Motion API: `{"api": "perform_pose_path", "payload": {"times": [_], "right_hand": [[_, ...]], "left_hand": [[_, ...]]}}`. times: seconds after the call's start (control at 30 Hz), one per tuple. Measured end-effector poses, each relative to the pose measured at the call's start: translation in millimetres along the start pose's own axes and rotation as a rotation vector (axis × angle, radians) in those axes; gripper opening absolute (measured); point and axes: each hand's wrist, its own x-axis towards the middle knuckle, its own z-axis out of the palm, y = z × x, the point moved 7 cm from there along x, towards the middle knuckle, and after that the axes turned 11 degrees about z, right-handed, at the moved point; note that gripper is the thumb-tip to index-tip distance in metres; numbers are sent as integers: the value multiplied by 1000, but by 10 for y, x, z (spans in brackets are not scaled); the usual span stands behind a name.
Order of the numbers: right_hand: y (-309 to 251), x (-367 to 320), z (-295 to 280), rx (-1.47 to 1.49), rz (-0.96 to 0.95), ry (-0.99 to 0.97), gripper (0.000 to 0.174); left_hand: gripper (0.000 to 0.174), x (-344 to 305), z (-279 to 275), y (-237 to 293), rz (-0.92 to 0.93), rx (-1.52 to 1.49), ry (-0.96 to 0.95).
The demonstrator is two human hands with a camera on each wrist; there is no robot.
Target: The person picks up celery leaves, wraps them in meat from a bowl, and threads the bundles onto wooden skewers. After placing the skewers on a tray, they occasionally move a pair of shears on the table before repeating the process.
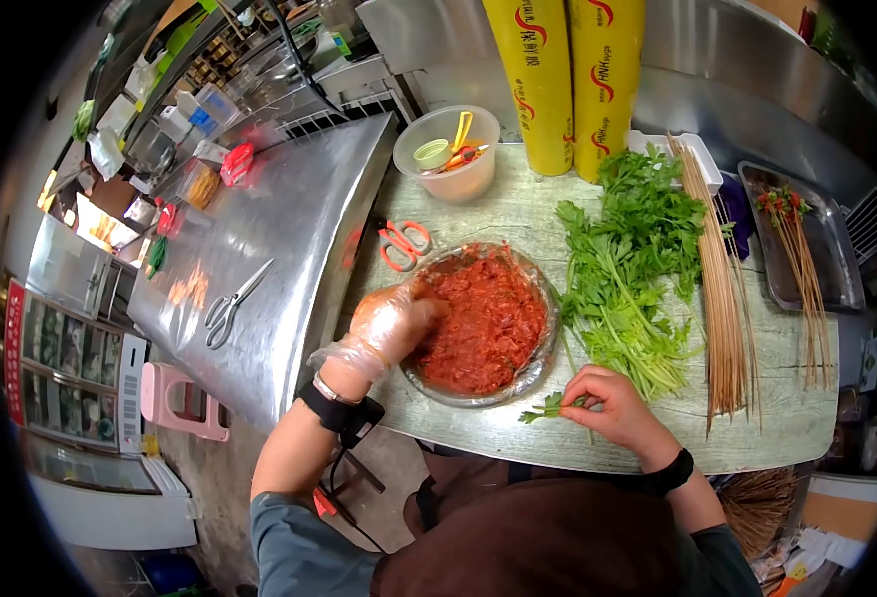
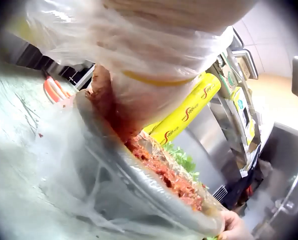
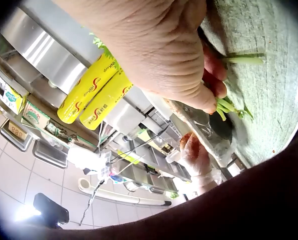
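Note:
My left hand (image 1: 395, 320), in a clear plastic glove with a yellow band at the wrist, is at the left side of a plastic-lined bowl (image 1: 550, 353) of red minced meat (image 1: 486, 323). Red smears coat the glove, and its fingertips are hidden against the meat in the left wrist view. My bare right hand (image 1: 612, 406) is over the front of the table, pinching a small celery sprig (image 1: 546, 408) between thumb and fingers. Its cut stems (image 3: 225, 108) poke out past the fingertips. A pile of leafy celery (image 1: 637, 289) lies just beyond this hand.
Bamboo skewers (image 1: 725, 318) lie right of the celery. A metal tray (image 1: 826, 284) bears several loaded skewers. Orange-handled scissors (image 1: 404, 242) and a tub (image 1: 448, 179) are behind the bowl; yellow boxes (image 1: 533, 90) stand at the back. Metal scissors (image 1: 234, 306) lie on the steel counter (image 1: 289, 229).

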Motion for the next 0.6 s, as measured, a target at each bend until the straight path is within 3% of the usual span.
{"api": "perform_pose_path", "payload": {"times": [0.13, 0.23, 0.33, 0.43, 0.53, 0.6], "right_hand": [[6, 1, -6, -26, 4, -6, 8], [1, 4, -4, -15, -3, -4, 9], [-8, -2, -6, -27, -3, -4, 9], [12, -6, -4, -14, -6, -5, 9], [5, -9, -3, -16, -7, 0, 9], [3, -8, 0, -26, -7, 0, 9]], "left_hand": [[12, -34, 43, -112, -66, -278, 92], [13, -251, 243, -233, -680, -910, -52], [12, -288, 245, -165, -803, -1188, 8], [12, -193, 253, 3, -782, -1583, 208], [13, -124, 303, 23, -595, -1752, 324], [12, -104, 275, 87, -605, -1773, 358]]}}
